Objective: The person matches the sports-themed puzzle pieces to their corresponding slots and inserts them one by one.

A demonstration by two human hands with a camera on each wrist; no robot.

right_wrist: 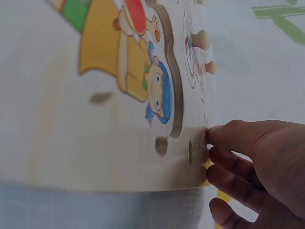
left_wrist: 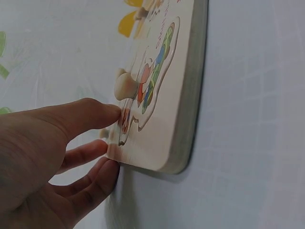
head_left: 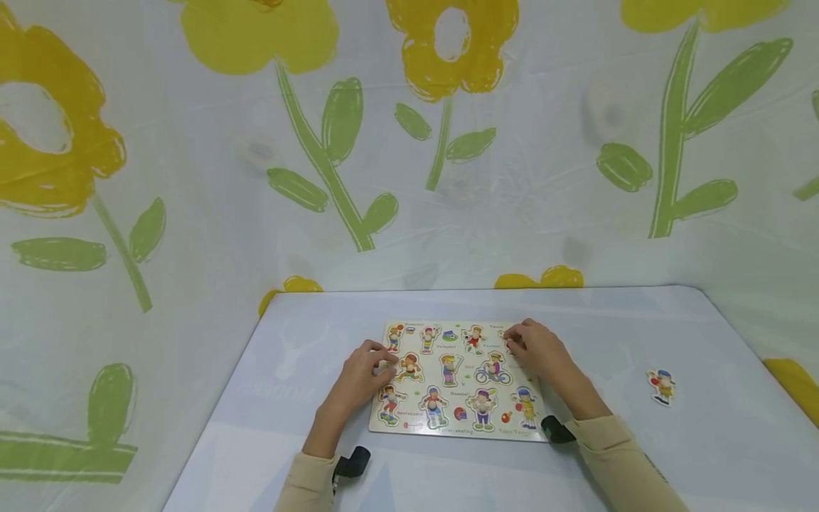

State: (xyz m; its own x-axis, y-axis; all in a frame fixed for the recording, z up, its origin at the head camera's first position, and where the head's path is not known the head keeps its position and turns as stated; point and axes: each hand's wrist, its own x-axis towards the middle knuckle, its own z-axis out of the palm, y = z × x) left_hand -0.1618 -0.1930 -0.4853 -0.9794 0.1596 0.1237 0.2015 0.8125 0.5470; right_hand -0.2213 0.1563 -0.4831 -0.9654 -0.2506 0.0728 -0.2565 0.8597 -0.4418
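A cream wooden knob puzzle board (head_left: pixel 409 387) lies on the table, bearing several pieces shaped like cartoon children at sport. At its left edge rests my left hand (head_left: pixel 365 371), with the fingers loosely bent. In the left wrist view, the thumb (left_wrist: pixel 102 112) is at a piece near the edge, beside a round wooden knob (left_wrist: pixel 126 87). My right hand (head_left: pixel 540 348) is over the board's upper right corner. Its thumb and fingertips come together at a puzzle piece (head_left: pixel 508 343), mostly hidden beneath them. The right wrist view shows the thumb (right_wrist: pixel 228 135) right at the board's surface.
One loose puzzle piece (head_left: pixel 662 387), a child with a blue cap, lies on the white table (head_left: pixel 614 313) to the right of the board. Behind the table hangs a white curtain (head_left: pixel 525 185) printed with yellow flowers.
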